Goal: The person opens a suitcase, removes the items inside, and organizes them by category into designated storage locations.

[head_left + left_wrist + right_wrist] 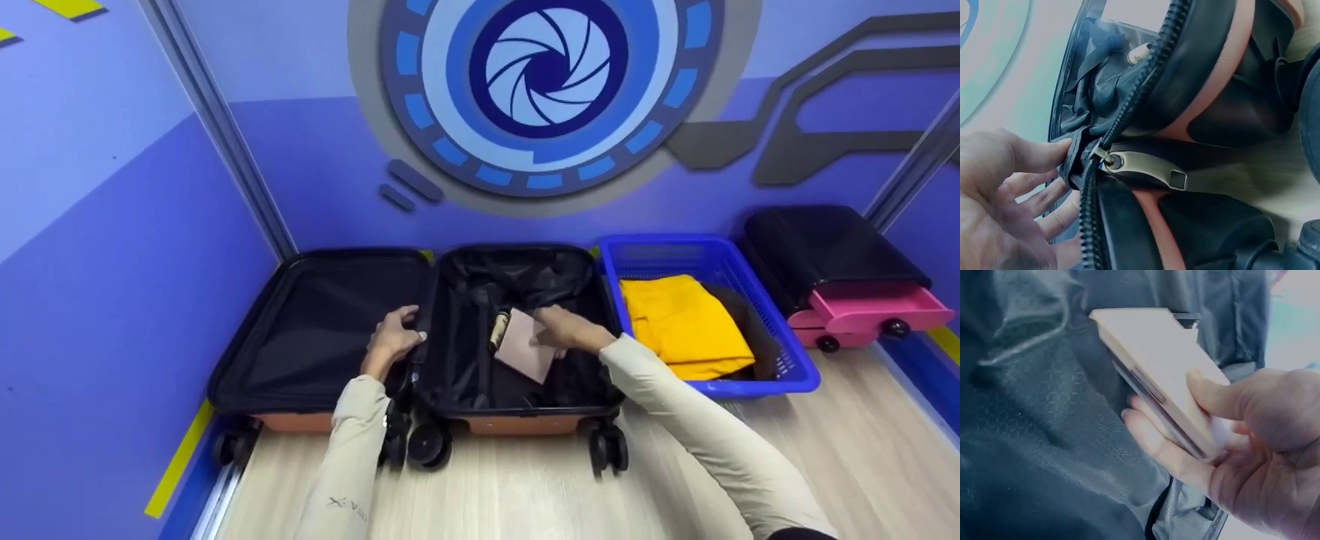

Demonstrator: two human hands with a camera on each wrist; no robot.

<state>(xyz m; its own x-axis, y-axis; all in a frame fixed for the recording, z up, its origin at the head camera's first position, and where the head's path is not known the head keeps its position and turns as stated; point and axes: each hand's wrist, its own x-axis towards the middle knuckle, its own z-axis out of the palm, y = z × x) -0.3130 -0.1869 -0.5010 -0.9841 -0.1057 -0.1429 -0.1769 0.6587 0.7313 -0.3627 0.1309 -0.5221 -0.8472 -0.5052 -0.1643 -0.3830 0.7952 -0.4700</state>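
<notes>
An open suitcase with a black lining lies flat, its lid half (330, 330) at left and its packed half (457, 375) in the middle. My left hand (391, 341) is at the fabric hinge between the halves, thumb and fingers spread apart. In the left wrist view, its thumb tip meets the black hinge fabric (1077, 152) beside the zipper pull (1148, 167). My right hand (566, 328) grips a flat, pale pink rectangular block (1151, 349) over the packed half, thumb on top and fingers underneath. A small cream-coloured cylinder (499, 330) lies left of the block.
Right of the suitcase stands a blue basket (795, 367) holding folded yellow cloth (682, 326) and something dark. Beyond it sits a black case (832, 240) with a pink drawer (877, 307) on wheels. Walls (315, 165) close off the back and both sides.
</notes>
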